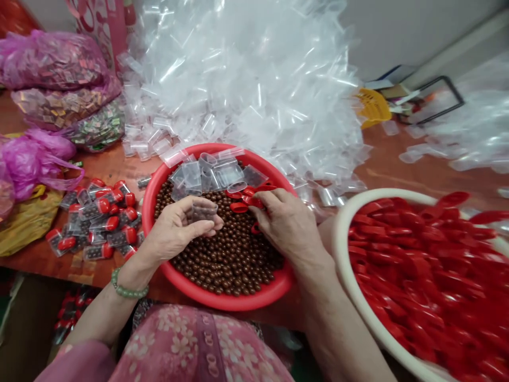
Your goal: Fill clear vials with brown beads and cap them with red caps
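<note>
My left hand (177, 229) has its fingers closed around a small clear plastic container (204, 210), which looks tilted over the bowl. How much is inside it I cannot make out. At the far right side of the bowl, my right hand (287, 225) pinches a red plastic cap (254, 199), with several other red caps (238, 207) right beside the fingertips. Under both hands is a red bowl (234, 303) of small round brown balls (225, 260). More clear containers (191, 176) lie on the balls along the bowl's far side.
Filled containers with red caps (105, 223) lie left of the bowl. A white tub (342, 233) of red caps stands at the right. Behind rises a large heap of clear containers (254, 90). Pink bags (51, 63) sit back left, a yellow basket (373, 107) back right.
</note>
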Action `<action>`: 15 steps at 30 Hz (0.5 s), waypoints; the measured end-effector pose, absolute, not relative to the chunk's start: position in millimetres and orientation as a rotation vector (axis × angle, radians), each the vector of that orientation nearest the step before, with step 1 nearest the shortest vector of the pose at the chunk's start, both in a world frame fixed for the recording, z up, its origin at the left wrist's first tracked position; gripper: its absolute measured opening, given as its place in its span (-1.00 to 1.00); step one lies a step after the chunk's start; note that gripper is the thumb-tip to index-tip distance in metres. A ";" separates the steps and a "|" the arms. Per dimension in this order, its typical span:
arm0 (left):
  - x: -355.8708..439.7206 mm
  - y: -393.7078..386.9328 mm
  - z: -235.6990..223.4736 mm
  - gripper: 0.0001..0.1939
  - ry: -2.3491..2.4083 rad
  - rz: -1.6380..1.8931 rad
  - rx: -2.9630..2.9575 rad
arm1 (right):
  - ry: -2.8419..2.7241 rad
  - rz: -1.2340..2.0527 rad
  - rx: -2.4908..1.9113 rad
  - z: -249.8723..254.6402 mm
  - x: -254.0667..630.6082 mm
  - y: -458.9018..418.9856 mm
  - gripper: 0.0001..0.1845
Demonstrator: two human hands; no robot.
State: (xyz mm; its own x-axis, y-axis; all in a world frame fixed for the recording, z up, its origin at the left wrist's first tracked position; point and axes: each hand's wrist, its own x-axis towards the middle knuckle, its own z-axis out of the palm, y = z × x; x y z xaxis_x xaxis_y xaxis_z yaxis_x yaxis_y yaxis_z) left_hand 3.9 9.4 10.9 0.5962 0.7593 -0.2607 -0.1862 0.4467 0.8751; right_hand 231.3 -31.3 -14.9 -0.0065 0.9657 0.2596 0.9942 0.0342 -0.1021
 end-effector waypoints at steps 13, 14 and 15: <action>-8.8 9.3 5.1 -0.60 0.569 0.650 0.692 | -1.969 -0.212 -1.822 -0.6 231.5 -52.0 -0.88; -9.2 9.5 5.0 -0.59 0.565 0.642 0.678 | -1.906 -0.156 -1.795 4.2 230.1 -57.2 -0.89; -9.7 9.9 4.7 -0.57 0.559 0.634 0.666 | -1.835 -0.087 -1.761 8.4 228.4 -62.1 -0.90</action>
State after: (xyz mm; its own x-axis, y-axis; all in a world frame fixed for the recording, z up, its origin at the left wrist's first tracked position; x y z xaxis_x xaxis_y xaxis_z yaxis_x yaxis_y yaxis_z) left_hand -9.7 9.9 4.7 0.6760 0.6874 -0.2654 -0.3497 0.6163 0.7056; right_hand 228.4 -62.1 8.4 0.0481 0.8923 0.4488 0.9309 0.1228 -0.3439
